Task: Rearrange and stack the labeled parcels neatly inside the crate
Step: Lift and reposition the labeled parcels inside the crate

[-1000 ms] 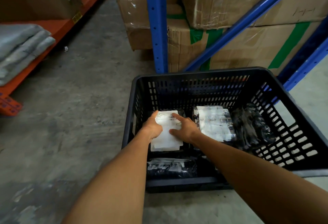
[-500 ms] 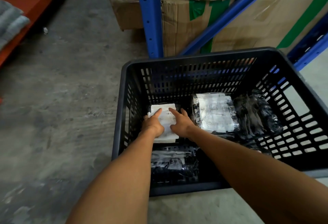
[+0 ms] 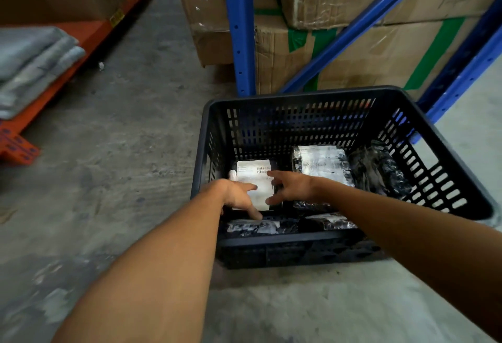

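A black slotted crate (image 3: 298,96) stands on the concrete floor. Inside at the left lies a dark parcel with a white barcode label (image 3: 252,175). My left hand (image 3: 236,194) hovers over its near left corner with fingers spread. My right hand (image 3: 289,186) is over its right edge, fingers apart, index tip touching the label. A second labeled parcel (image 3: 323,163) lies to the right, and a black wrapped parcel (image 3: 380,168) leans against the right wall. Two more wrapped parcels (image 3: 252,227) lie along the near wall.
Blue rack uprights (image 3: 239,27) and taped cardboard boxes (image 3: 339,51) stand right behind the crate. An orange shelf (image 3: 89,35) with folded grey cloth (image 3: 35,60) runs along the left. Bare concrete floor (image 3: 122,152) lies left of and in front of the crate.
Both hands have lifted off the labeled parcel and drawn back toward me, with fingers spread; more of the label shows. The view has shifted slightly.
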